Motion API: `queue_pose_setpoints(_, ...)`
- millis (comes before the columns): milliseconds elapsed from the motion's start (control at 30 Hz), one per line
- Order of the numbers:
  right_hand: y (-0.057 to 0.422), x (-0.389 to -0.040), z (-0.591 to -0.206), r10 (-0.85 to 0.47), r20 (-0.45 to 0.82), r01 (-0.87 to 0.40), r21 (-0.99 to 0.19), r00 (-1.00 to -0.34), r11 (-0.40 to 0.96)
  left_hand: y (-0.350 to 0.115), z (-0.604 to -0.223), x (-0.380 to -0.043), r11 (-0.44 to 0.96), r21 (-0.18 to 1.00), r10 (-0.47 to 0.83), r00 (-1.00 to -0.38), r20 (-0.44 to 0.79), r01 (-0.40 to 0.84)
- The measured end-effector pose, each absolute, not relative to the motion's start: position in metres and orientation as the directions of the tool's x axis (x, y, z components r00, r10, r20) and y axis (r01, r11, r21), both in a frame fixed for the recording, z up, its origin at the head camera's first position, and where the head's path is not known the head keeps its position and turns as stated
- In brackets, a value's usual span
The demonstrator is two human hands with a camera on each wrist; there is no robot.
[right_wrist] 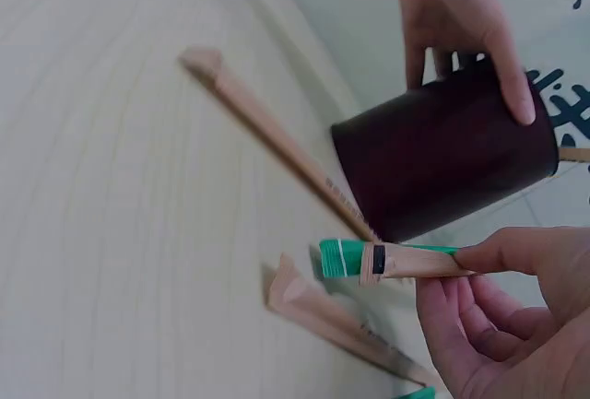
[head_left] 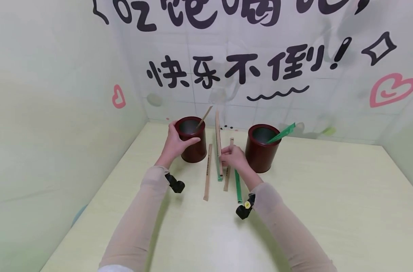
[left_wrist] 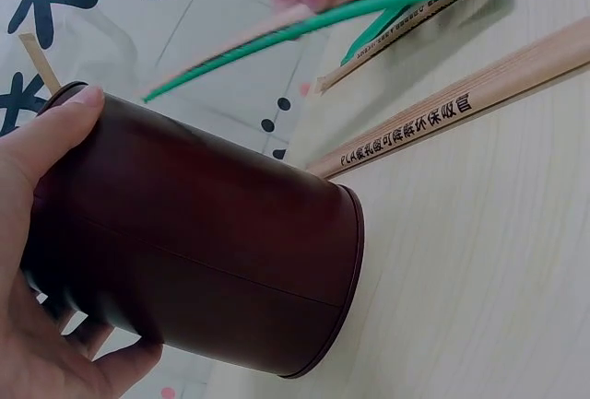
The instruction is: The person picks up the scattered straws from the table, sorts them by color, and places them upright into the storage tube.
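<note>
My left hand [head_left: 174, 145] grips a dark red canister [head_left: 194, 150] at the left, thumb on the near side and the other fingers round the back. One brown paper-wrapped straw [head_left: 205, 115] leans out of its mouth. To the right of it, my right hand [head_left: 236, 158] pinches two wrapped straws between thumb and fingers, a brown straw [right_wrist: 406, 262] lying along a green straw [right_wrist: 339, 259]. Both point away from me; in the left wrist view the green straw [left_wrist: 277, 40] runs just under the brown one. Their far ends rise beside the canister.
A second dark red canister [head_left: 262, 155] stands right of my right hand, with a green straw [head_left: 284, 133] leaning out. On the table [head_left: 199, 234] lie a brown straw [head_left: 208, 173], another brown straw [head_left: 226, 182] and a green straw [head_left: 238, 189]. A lettered wall covering [head_left: 223, 94] hangs behind.
</note>
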State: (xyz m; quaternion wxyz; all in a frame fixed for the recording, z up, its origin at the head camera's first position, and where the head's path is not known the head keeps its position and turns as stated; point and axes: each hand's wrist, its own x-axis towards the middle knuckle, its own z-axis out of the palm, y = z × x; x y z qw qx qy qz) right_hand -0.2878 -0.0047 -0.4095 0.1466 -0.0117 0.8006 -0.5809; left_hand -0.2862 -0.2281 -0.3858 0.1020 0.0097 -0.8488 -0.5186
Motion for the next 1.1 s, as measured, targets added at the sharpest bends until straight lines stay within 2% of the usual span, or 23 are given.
queue_pose_setpoints(200, 0.001, -0.288, -0.414, -0.195, -0.262, 0.179, -0.916, -0.945, 0.36, -0.228, -0.384, -0.286, 0.463, 0.882, -0.122, -0.98, 0.16, 0.086)
queue_pose_setpoints(400, 0.004, -0.287, -0.4, -0.208, -0.231, 0.17, -0.946, -0.95, 0.275, -0.229, -0.384, -0.285, 0.455, 0.887, -0.127, -0.98, 0.154, 0.08)
queue_pose_setpoints(533, 0.004, -0.287, -0.381, -0.244, -0.169, 0.126, -0.975, -0.955, 0.183, -0.23, -0.385, -0.285, 0.45, 0.89, -0.132, -0.98, 0.15, 0.076)
queue_pose_setpoints(700, 0.001, -0.29, -0.356, -0.277, -0.085, 0.088, -0.996, -0.957, 0.003, -0.23, -0.387, -0.286, 0.455, 0.888, -0.137, -0.979, 0.151, 0.073)
queue_pose_setpoints(867, -0.013, -0.294, -0.332, -0.236, -0.01, 0.047, -0.987, -0.972, -0.154, -0.23, -0.387, -0.287, 0.463, 0.884, -0.138, -0.979, 0.152, 0.072)
queue_pose_setpoints(1000, -0.031, -0.297, -0.323, -0.17, 0.106, -0.06, -0.964, -0.98, -0.257, -0.229, -0.386, -0.287, 0.461, 0.884, -0.13, -0.98, 0.148, 0.072)
queue_pose_setpoints(1100, -0.045, -0.302, -0.323, -0.133, 0.208, -0.167, -0.95, -0.969, -0.265, -0.228, -0.385, -0.286, 0.451, 0.89, -0.122, -0.983, 0.14, 0.07)
